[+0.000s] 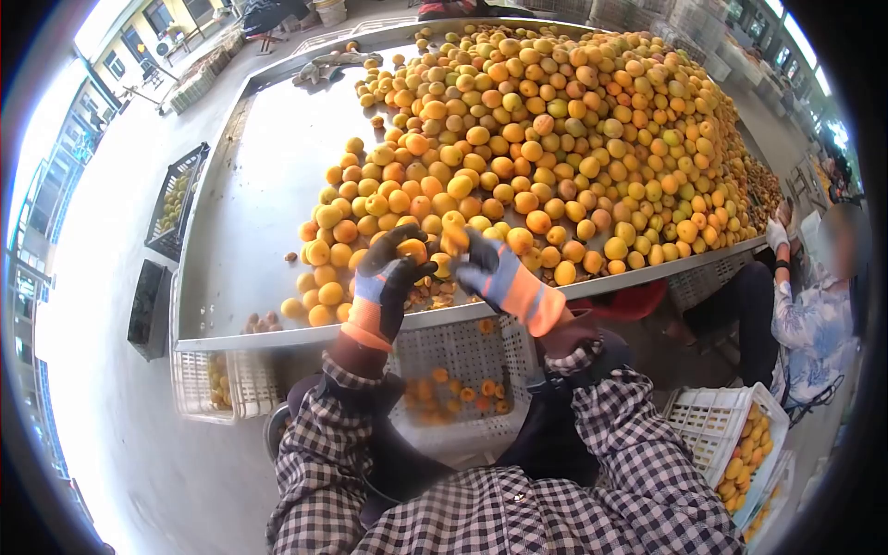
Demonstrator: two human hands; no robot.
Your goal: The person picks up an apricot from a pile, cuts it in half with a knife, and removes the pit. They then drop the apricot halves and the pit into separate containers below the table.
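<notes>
Nearest me, checked sleeves point(324, 444) reach out over a plastic crate point(430, 350) with loose fruit point(467, 395) inside. Above it I've got the gloved left hand point(393, 268), fingers curled round a yellow-orange fruit point(413, 250). Just beside it, the gloved right hand point(488, 266) pinches a second fruit point(454, 237) at its fingertips. Both work at the near edge of the metal tabletop point(245, 203). Right past those fingers, I see the big heap point(555, 129) spreading to the far side.

Gloved left hand point(381, 276) and right hand point(490, 268) curl near each other; the right, blurred, seems pinched.
</notes>
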